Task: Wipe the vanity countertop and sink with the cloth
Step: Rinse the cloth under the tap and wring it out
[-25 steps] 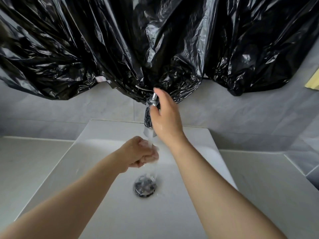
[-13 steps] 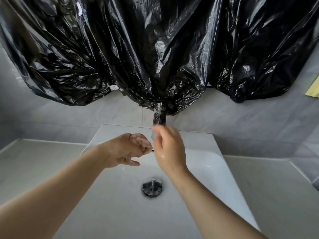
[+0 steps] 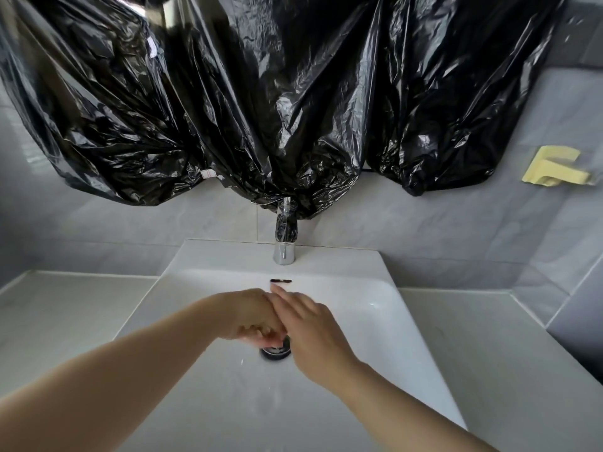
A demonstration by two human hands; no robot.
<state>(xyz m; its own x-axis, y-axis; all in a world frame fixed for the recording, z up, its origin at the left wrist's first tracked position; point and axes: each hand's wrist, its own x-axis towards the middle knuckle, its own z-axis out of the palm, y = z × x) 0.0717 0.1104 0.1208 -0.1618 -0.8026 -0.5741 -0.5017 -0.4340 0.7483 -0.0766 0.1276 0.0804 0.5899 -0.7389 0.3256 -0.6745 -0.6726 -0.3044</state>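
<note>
Both of my hands meet low in the white sink (image 3: 385, 308), just above the chrome drain (image 3: 276, 353). My left hand (image 3: 251, 316) has its fingers curled under, and no cloth shows in them. My right hand (image 3: 311, 327) lies across the left one with fairly straight fingers touching its back. No cloth is in view anywhere. The chrome faucet (image 3: 285, 252) stands at the back of the sink, its top wrapped in black plastic, and no stream runs from it. The pale vanity countertop (image 3: 65, 308) spreads to both sides of the sink.
Black plastic bags (image 3: 261, 109) hang over the wall above the faucet. A yellow holder (image 3: 554, 169) is fixed to the grey tiles at the right. The overflow slot (image 3: 280, 281) sits under the faucet. A few water drops (image 3: 241, 361) lie in the basin.
My right hand left the faucet handle and came down onto my left hand. The left hand dropped from under the spout to above the drain. The water stream stopped.
</note>
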